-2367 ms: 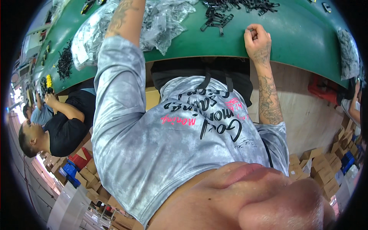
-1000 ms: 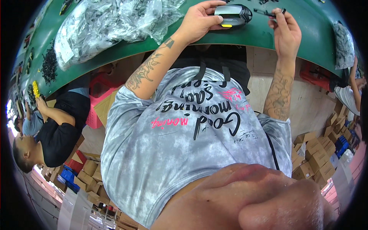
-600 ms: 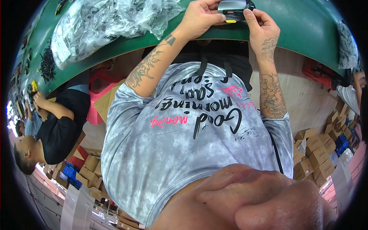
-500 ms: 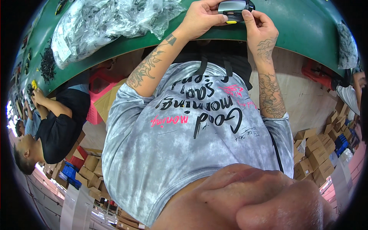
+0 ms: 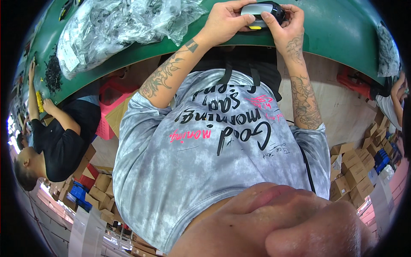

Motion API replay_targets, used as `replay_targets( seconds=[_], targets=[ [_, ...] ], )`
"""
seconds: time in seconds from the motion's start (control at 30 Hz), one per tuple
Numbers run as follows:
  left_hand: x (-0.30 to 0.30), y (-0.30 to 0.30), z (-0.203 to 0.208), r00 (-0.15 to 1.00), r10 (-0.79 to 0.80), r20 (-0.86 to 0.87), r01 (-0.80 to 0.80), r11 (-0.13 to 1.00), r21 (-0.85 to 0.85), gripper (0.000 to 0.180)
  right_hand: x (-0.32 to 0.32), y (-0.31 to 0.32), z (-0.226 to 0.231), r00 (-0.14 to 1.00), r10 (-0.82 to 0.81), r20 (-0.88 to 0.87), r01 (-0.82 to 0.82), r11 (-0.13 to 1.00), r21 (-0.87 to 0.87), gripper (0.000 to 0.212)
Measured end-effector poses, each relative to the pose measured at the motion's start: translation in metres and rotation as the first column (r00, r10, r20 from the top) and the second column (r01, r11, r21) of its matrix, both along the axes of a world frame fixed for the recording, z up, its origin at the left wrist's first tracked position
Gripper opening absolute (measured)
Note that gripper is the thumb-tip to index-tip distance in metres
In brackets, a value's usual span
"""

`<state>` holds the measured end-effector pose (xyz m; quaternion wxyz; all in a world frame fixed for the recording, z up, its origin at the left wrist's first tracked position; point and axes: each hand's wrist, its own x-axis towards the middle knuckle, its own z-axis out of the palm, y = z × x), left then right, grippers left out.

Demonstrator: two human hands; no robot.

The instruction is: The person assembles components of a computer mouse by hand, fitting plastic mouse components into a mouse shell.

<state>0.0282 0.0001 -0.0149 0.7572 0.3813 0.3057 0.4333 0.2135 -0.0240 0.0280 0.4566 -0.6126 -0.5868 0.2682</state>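
Observation:
Near the top of the view, over the edge of the green table point(image 5: 192, 39), I hold a small rounded device point(image 5: 258, 8) with a silver-grey top and a glossy black body. A yellow piece point(image 5: 255, 28) sticks out at its near side; I cannot tell what kind of device it is. My left hand point(image 5: 226, 21) grips its left end, thumb on the front. My right hand point(image 5: 287, 28) closes round its right end, with the thumb pressed against the near face. Fingers behind the device are partly hidden.
Clear plastic bags point(image 5: 115, 34) with dark small parts lie left of my hands, beside a pile of black pieces point(image 5: 53, 73). Another bag point(image 5: 386, 51) sits at the far right. A co-worker point(image 5: 60, 141) in black works at the left. Red stools point(image 5: 110, 92) and cartons point(image 5: 357, 175) stand on the floor.
The device has tilted and shifted slightly left and down. My right hand has moved left and turned, its thumb now lower on the near face. The co-worker at the left has stretched an arm forward.

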Motion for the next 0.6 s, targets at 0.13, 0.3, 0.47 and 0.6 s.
replay_targets(
  seconds=[0.13, 0.3, 0.47, 0.6],
  targets=[
    [-0.003, 0.000, -0.005, 0.998, -0.011, -0.064, 0.013, 1.000, 0.024, 0.047, 0.017, 0.001, -0.006, 0.997, 0.074, 0.029, -0.069, 0.989, -0.130, 0.044],
    [-0.006, 0.001, 0.011, 0.999, -0.017, 0.037, 0.020, 0.997, -0.076, 0.043, 0.041, 0.003, -0.031, 0.879, 0.311, -0.362, -0.308, 0.949, 0.069, 0.054],
    [0.005, -0.005, 0.002, 0.966, 0.047, -0.256, 0.065, 0.909, 0.413, 0.070, 0.012, -0.004, -0.028, 0.896, 0.210, -0.391, -0.145, 0.971, 0.190, 0.049],
    [0.021, -0.035, 0.032, 0.789, 0.325, -0.521, 0.127, 0.743, 0.657, 0.077, 0.024, -0.001, -0.011, 0.846, 0.116, -0.521, -0.148, 0.989, -0.020, 0.043]
  ],
)
